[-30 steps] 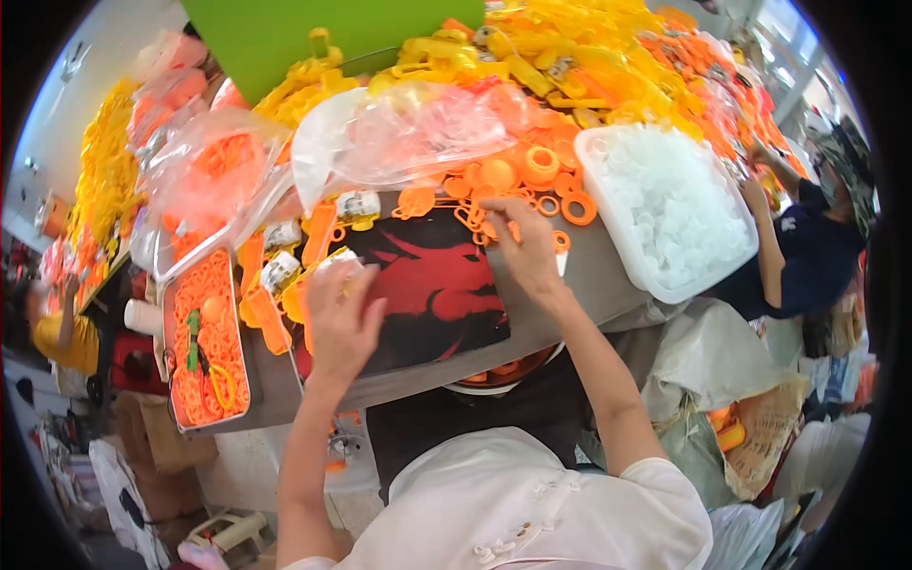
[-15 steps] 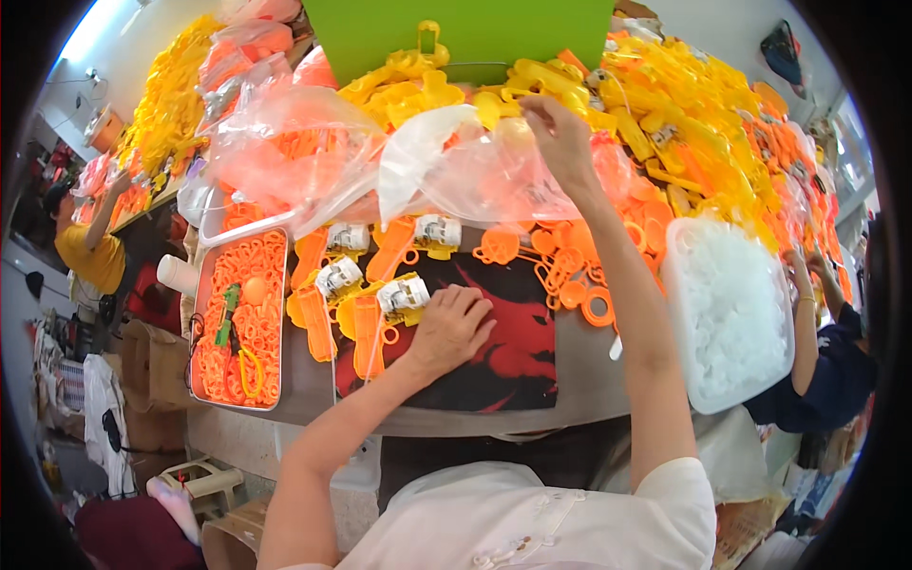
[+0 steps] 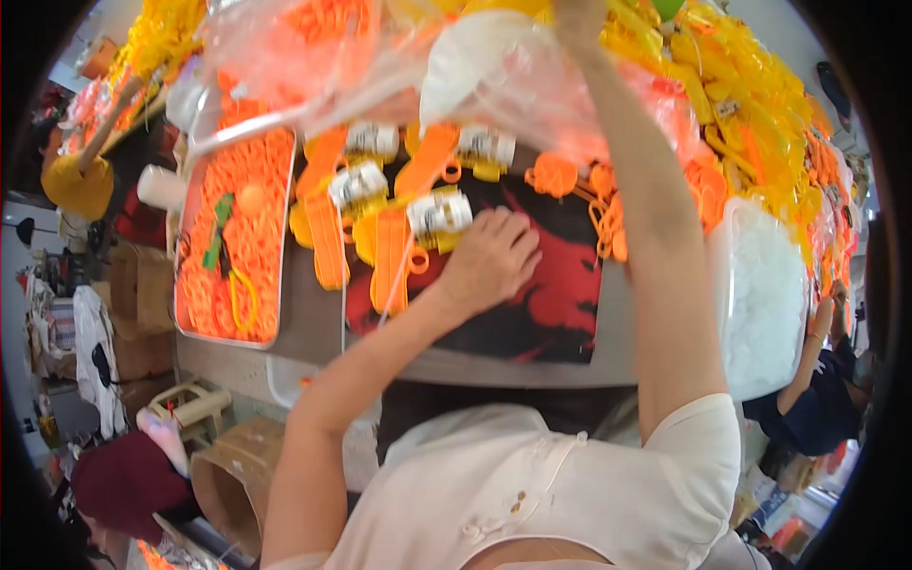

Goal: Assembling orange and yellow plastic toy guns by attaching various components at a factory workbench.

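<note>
My left hand (image 3: 489,261) lies flat on a black and red mat (image 3: 551,304), fingers loosely apart, holding nothing. It touches the mat just right of a yellow piece with a white label (image 3: 439,214). Orange flat strips (image 3: 389,256) lie beside that piece. My right arm stretches far up the picture. My right hand (image 3: 579,17) is at the top edge, against a clear plastic bag (image 3: 532,85) and a heap of yellow parts (image 3: 750,95). Its fingers are cut off by the edge.
A tray of orange rings (image 3: 190,323) stands at the left of the table. A white bin of white bits (image 3: 760,294) stands at the right. Another person in dark blue (image 3: 817,408) works at the right. Cardboard boxes (image 3: 228,475) and a stool (image 3: 195,404) are below left.
My right arm has reached further away, from the orange rings by the mat up into the bags and yellow heap. My left hand stayed on the mat.
</note>
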Demonstrator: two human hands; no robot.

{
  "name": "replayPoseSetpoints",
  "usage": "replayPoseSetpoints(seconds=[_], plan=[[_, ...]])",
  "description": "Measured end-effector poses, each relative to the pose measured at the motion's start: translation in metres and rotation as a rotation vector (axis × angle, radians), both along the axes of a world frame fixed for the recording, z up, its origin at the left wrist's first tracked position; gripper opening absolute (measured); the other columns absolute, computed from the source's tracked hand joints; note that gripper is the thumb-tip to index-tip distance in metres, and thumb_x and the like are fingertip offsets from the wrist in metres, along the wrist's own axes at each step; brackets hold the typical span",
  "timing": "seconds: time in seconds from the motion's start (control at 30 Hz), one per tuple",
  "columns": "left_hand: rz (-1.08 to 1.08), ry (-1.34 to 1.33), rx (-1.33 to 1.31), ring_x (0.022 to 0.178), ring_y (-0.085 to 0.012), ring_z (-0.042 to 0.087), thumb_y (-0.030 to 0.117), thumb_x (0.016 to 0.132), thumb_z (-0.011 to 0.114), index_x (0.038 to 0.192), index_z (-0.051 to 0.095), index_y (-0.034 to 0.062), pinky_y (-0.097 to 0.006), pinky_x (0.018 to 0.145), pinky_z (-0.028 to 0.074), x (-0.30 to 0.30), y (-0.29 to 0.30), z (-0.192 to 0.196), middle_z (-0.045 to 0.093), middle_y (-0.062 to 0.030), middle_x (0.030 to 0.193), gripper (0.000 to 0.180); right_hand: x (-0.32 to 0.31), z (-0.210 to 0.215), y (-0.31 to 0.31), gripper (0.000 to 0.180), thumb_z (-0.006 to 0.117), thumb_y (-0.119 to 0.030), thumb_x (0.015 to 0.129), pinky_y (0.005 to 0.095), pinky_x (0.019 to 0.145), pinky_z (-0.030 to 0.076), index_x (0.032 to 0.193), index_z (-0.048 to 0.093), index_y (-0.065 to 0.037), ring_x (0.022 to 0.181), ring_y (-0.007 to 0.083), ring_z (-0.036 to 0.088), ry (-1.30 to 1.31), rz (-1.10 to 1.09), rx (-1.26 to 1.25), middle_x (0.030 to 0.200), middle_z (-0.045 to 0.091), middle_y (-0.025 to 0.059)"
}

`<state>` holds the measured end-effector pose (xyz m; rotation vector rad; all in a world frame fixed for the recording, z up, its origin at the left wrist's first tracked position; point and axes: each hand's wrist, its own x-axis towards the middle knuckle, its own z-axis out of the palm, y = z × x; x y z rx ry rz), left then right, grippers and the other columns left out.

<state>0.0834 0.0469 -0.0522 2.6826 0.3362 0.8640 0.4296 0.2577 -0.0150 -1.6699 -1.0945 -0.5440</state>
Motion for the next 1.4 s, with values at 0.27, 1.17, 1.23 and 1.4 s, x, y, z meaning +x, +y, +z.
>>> replayPoseSetpoints(seconds=[0.27,1.17,1.23,1.4], plan=[[0.006,-0.022,0.284,0.096,-0.0242,0.054,0.019,0.078,0.064,0.088,0.063,0.0094,-0.039,0.091,0.039,-0.026,-0.029,0.000,0.058,-0.0066,0.095,0.014,-0.077,0.117,-0.191,0.020,0.055,-0.011,0.092,0.0305,0.082,0.047,0.109,0.063,-0.002,0.092,0.0199,0.061,0.031,0.239,0.190,0.096,0.066,0.0083],[1.210,0.687,-0.603,0.106,-0.0372,0.058,0.025,0.076,0.077,0.120,0.057,0.0045,-0.046,0.093,0.045,-0.401,-0.073,-0.237,0.055,-0.0164,0.115,0.053,-0.271,-0.023,-0.414,0.019,0.058,-0.006,0.097,0.0262,0.087,0.052,0.112,0.067,0.003,0.096,0.0144,0.065,0.395,0.277,-0.113,0.108,0.069,0.0096],[1.158,0.302,-0.463,0.104,-0.0364,0.060,0.021,0.077,0.078,0.120,0.055,0.0033,-0.044,0.090,0.047,-0.414,-0.078,-0.235,0.057,-0.0161,0.113,0.052,-0.273,-0.021,-0.419,0.019,0.058,-0.006,0.097,0.0259,0.085,0.053,0.112,0.067,0.004,0.095,0.0146,0.065,0.416,0.294,-0.089,0.107,0.069,0.0101],[1.126,-0.224,-0.783,0.096,-0.0243,0.062,0.006,0.079,0.076,0.120,0.050,0.0013,-0.032,0.083,0.050,-0.382,-0.089,-0.135,0.062,-0.0134,0.107,0.049,-0.304,-0.013,-0.430,0.018,0.057,-0.004,0.097,0.0249,0.084,0.052,0.110,0.067,0.004,0.091,0.0142,0.065,0.478,0.325,-0.064,0.105,0.069,0.0103]])
